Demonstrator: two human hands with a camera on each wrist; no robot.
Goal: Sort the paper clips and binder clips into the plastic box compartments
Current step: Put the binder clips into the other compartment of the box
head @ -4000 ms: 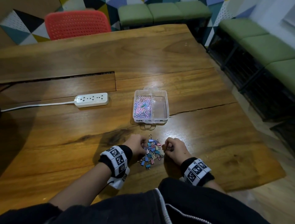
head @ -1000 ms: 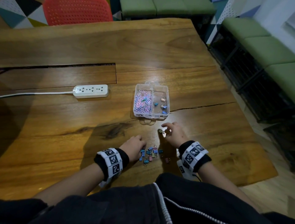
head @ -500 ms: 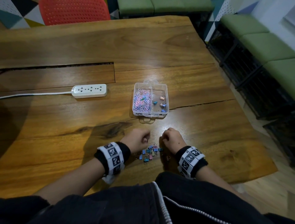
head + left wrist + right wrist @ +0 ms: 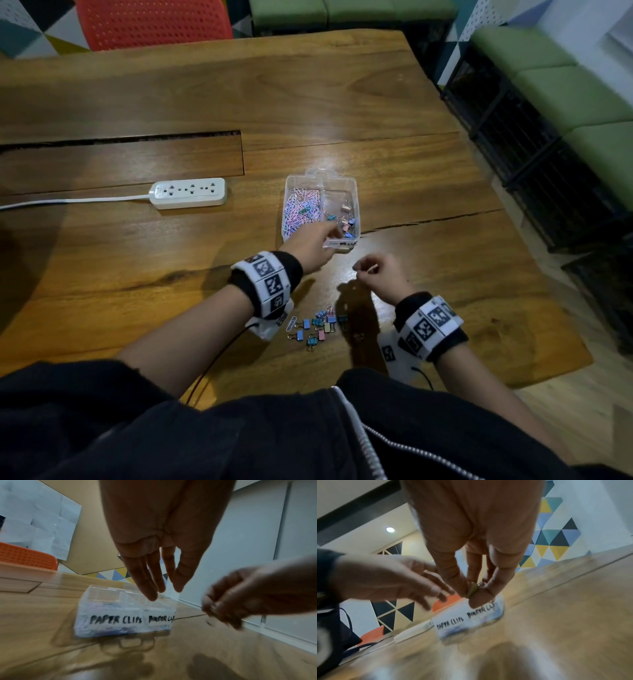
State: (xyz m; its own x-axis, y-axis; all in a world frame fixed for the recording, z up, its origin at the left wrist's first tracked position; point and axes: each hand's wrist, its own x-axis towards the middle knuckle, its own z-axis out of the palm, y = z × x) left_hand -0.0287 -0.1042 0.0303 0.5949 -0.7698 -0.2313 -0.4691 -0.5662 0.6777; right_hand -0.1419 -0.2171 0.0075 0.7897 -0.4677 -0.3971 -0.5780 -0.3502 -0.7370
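Binder clips (image 4: 317,327) lie in a loose heap on the worktop (image 4: 137,260), on the near side of the plastic box (image 4: 354,209) and well apart from it, close to the person's body. A single paper clip (image 4: 291,323) lies at the left edge of that heap. The plastic box has 2 compartments: the left one, labelled "PAPER CLIPS", is packed with pink and pale paper clips (image 4: 301,212), and the right one, labelled for binder clips, holds a few small clips (image 4: 346,222).

The left hand (image 4: 313,245) reaches over the near edge of the box, fingers (image 4: 147,582) straight and slightly spread, holding nothing that shows. The right hand (image 4: 378,277) is raised above the worktop just near of the box's right front corner, with thumb and fingertips (image 4: 477,599) pinching a small yellowish clip (image 4: 473,590); motion blur hides its exact form.

A white power strip (image 4: 190,193) lies left of the box, its cord running off to the left. An orange chair (image 4: 150,22) stands at the worktop's far edge beyond the box.
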